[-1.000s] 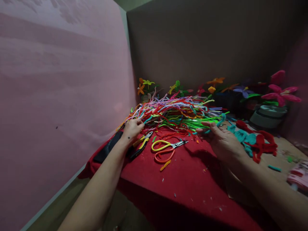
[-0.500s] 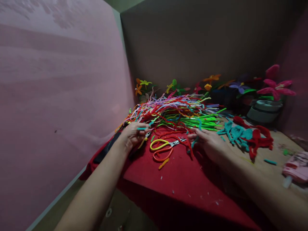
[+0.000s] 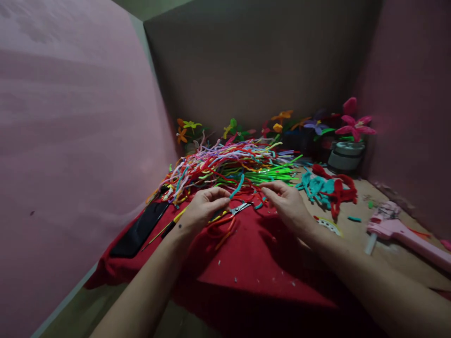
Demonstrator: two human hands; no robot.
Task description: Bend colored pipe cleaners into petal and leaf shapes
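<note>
My left hand (image 3: 210, 204) is closed, pinching a teal pipe cleaner (image 3: 238, 186) whose free end curves up and to the right. Opposite it, my right hand (image 3: 286, 201) has thumb and fingertips pressed together. Just below those fingertips shows another bit of teal pipe cleaner (image 3: 260, 203), close to red pipe cleaners (image 3: 254, 192); whether the fingers grip either is unclear. Scissors (image 3: 241, 208) with one yellow and one orange-red handle rest on the red cloth (image 3: 246, 263) beneath, partly hidden by my left hand.
Behind my hands lies a heap of coloured pipe cleaners (image 3: 221, 162), with green stems (image 3: 278, 175). Pipe-cleaner flowers (image 3: 355, 126) stand at the back. Teal and red bent shapes (image 3: 319, 187), a pink glue gun (image 3: 391, 225) and a white reel (image 3: 328, 226) are right. A phone (image 3: 139, 230) lies left.
The view has swung right. My hands have come closer together. The longer curved teal pipe cleaner, earlier at my right hand, now extends from my left fingers.
</note>
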